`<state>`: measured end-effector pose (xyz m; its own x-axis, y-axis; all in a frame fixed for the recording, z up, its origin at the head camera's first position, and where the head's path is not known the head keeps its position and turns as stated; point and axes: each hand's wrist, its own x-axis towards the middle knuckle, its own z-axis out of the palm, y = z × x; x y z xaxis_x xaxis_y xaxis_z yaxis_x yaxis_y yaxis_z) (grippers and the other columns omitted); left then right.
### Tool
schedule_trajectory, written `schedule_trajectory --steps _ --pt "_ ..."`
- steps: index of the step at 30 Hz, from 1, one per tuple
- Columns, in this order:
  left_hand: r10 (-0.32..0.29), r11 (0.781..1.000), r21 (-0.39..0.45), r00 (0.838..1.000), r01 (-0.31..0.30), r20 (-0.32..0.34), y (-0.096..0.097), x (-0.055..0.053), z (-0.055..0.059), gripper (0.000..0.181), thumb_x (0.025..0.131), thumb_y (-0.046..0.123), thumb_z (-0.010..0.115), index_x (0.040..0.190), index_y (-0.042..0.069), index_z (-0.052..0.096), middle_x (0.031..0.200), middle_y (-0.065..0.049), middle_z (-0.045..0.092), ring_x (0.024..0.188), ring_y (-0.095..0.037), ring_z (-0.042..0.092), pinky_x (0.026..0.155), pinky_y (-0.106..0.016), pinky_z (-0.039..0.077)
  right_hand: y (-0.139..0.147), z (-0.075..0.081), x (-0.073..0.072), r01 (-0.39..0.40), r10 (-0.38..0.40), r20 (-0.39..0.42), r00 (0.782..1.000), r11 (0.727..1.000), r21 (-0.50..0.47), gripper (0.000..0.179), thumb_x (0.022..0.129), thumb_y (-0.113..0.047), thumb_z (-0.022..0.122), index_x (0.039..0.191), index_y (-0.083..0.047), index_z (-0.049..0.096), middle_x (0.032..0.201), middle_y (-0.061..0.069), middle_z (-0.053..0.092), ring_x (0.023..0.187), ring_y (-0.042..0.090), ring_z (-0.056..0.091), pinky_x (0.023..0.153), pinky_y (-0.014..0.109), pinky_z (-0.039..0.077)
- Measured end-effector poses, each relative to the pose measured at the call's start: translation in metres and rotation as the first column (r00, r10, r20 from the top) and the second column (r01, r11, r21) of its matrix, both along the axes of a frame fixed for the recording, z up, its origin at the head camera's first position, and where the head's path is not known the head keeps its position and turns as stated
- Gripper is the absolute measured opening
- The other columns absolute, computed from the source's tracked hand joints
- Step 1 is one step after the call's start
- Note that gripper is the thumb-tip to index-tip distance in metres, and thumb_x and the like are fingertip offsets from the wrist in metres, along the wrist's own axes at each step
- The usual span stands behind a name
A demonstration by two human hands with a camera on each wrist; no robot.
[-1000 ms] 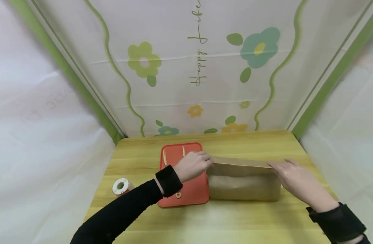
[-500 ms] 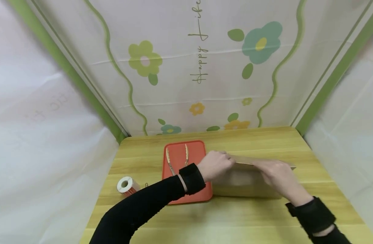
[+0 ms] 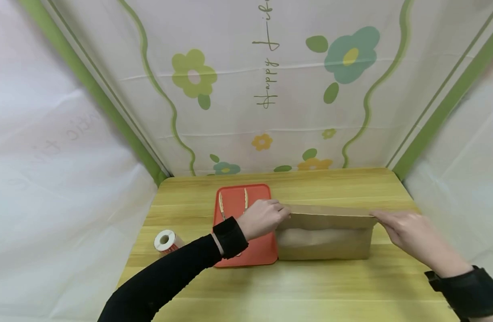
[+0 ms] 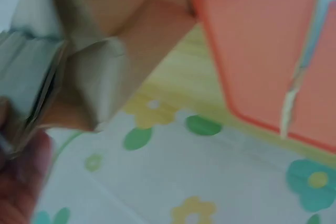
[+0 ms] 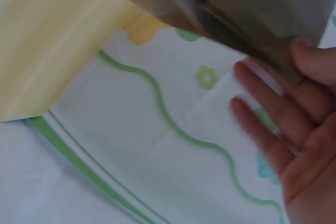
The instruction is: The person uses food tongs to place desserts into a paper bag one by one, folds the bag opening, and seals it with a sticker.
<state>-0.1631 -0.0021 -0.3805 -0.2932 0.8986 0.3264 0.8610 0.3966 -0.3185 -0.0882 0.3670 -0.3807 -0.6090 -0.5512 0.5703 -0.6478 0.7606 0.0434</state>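
A brown paper bag [image 3: 325,245] stands on the table, its top edge folded over in a flat band. My left hand [image 3: 263,219] holds the left end of that band, and my right hand [image 3: 411,235] pinches the right end. In the left wrist view, the folded layers of the bag [image 4: 157,40] lie against the fingers of my left hand [image 4: 23,182]. The right wrist view has the thumb and index finger of my right hand [image 5: 310,129] on the bag's corner [image 5: 262,14], other fingers spread below.
Left of the bag lies a red tray [image 3: 266,255] carrying two slim utensils with pale tips, partly covered by my left arm. A roll of stickers [image 3: 166,241] stands farther left on the wooden table [image 3: 331,290]. A flowered white cloth [image 3: 230,112] hangs behind.
My right hand slid inward along the bag's top, then returned to its right end. The left hand moved right, then back left. The folded band now lies straight between both hands.
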Motion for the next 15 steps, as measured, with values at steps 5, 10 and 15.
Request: schedule_trajectory --steps 5,10,15 --pt "0.124 0.992 -0.016 0.992 -0.124 0.016 0.03 0.01 0.011 0.021 0.1 0.035 0.06 0.093 0.023 0.075 0.082 0.007 0.068 0.071 -0.007 0.062 0.067 -0.022 0.048 -0.043 0.007 -0.006 0.009 -0.009 -0.024 1.0 1.0 0.013 0.066 0.109 -0.043 0.023 0.091 -0.001 0.071 0.08 0.01 0.069 0.068 0.029 0.066 0.074 0.054 0.049" --pt "0.157 0.987 0.014 0.987 -0.158 0.043 0.068 0.02 0.005 0.018 0.099 0.031 0.061 0.097 0.021 0.076 0.086 0.005 0.069 0.073 -0.01 0.063 0.058 -0.022 0.049 -0.083 -0.001 -0.016 -0.085 0.085 0.024 0.996 0.996 0.002 0.018 0.099 -0.017 0.062 0.101 -0.003 0.071 0.081 0.007 0.069 0.065 0.022 0.064 0.06 0.041 0.052" --pt "0.16 0.984 0.067 0.985 -0.164 0.065 0.059 0.016 -0.001 0.01 0.095 0.025 0.068 0.096 0.026 0.078 0.082 0.009 0.069 0.068 -0.007 0.061 0.051 -0.021 0.044 -0.075 -0.006 -0.023 -0.106 0.106 0.034 0.994 0.994 -0.007 0.035 0.07 0.007 0.075 0.102 -0.007 0.075 0.08 0.006 0.071 0.057 0.019 0.062 0.045 0.031 0.046"
